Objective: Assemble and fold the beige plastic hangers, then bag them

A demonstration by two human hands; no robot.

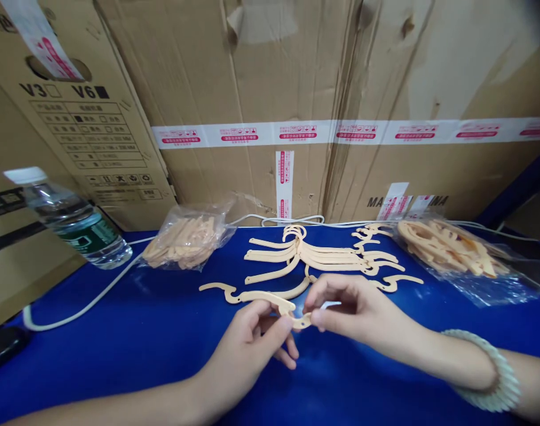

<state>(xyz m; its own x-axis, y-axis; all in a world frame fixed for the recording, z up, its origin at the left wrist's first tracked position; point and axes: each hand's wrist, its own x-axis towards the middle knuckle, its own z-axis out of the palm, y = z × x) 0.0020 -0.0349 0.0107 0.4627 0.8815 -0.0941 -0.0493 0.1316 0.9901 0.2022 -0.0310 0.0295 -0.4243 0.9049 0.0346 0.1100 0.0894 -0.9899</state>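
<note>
One small beige hanger part (302, 322) was held above the blue bench (158, 337), at the lower centre of the frame. An uneven pinch on its thin, curved end could have let it slip or snap. The fingers of the left hand (249, 343) were nearly closed on it; those of the right hand (358, 310) pinched its other end, though perhaps two pieces met there.

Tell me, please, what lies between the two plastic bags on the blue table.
In the head view, beige hanger pieces lie there, with a white cable running behind them.
</note>
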